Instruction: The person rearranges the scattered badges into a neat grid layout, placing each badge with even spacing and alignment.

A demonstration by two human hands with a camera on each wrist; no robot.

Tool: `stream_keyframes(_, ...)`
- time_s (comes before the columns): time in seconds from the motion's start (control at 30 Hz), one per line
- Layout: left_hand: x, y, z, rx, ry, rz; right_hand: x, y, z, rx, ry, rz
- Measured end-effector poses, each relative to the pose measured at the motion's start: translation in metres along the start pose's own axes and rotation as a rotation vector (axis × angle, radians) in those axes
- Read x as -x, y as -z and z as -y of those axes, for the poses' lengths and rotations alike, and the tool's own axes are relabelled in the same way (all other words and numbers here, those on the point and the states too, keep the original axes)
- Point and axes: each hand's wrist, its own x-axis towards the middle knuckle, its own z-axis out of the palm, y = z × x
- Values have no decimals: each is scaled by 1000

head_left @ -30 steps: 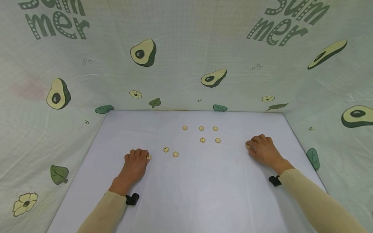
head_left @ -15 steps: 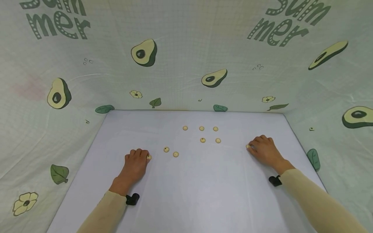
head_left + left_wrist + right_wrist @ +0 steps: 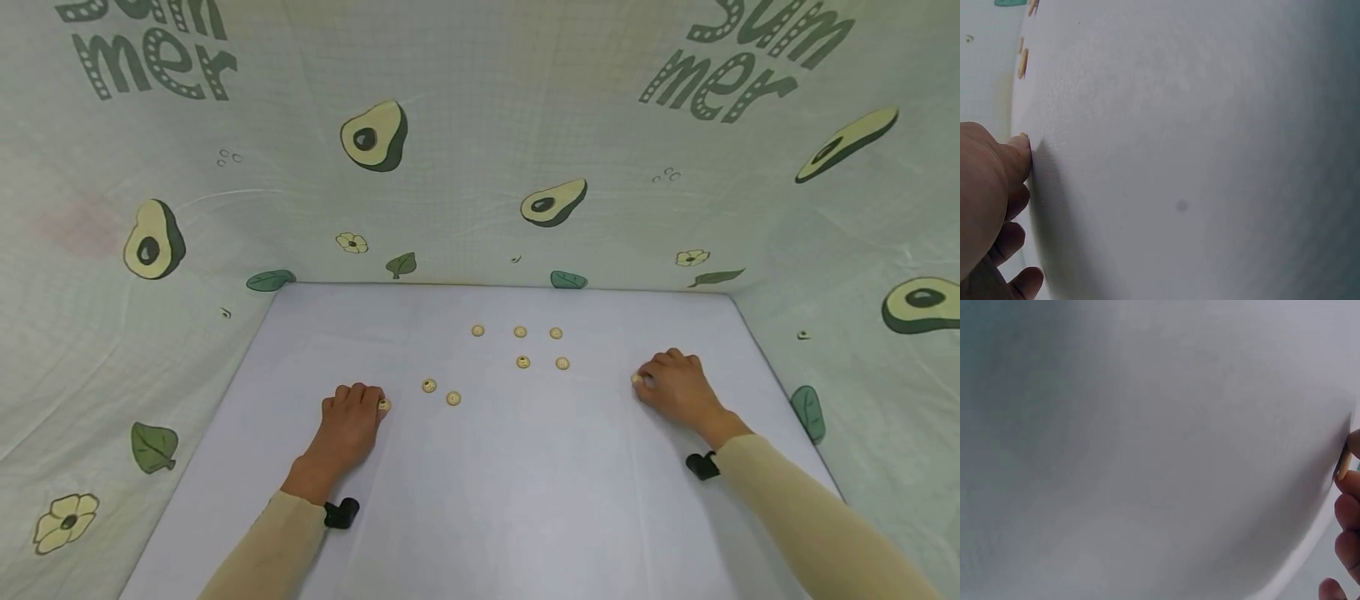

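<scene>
My left hand (image 3: 349, 421) rests at the left of the white table, gripping a small round tan button (image 3: 385, 405) at its thumb side. In the left wrist view the thumb (image 3: 1019, 156) hides nearly all of that button. Over on the right, my right hand (image 3: 678, 387) pinches another tan button (image 3: 637, 378) between thumb and finger. The right wrist view shows this button (image 3: 1345, 465) edge-on, close to the table surface. Between the hands lie several matching buttons, two of them nearer the left hand: one with a dark mark (image 3: 429, 386) and a plainer button (image 3: 453, 398).
Farther back are a row of three buttons, including a middle button (image 3: 521, 332), and two more below it, one being the right-hand button (image 3: 562, 363). The white tabletop (image 3: 510, 500) meets a pale avocado-print cloth (image 3: 465, 167) at its back and sides.
My right hand has shifted very slightly left with its button, and its fingers cover less of it than before. The left hand and the loose buttons stay in place.
</scene>
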Motion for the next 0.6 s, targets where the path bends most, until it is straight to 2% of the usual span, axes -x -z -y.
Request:
stream_keyframes(0.2, 1, 0, 0, 0, -2, 2, -5, 0, 6, 137, 104, -67)
stream_keyframes(0.33, 1, 0, 0, -1, 0, 2, -10, 2, 11, 157, 160, -124)
stream_keyframes(0.6, 2, 1, 0, 13, -4, -2, -24, 2, 24, 171, 211, -170)
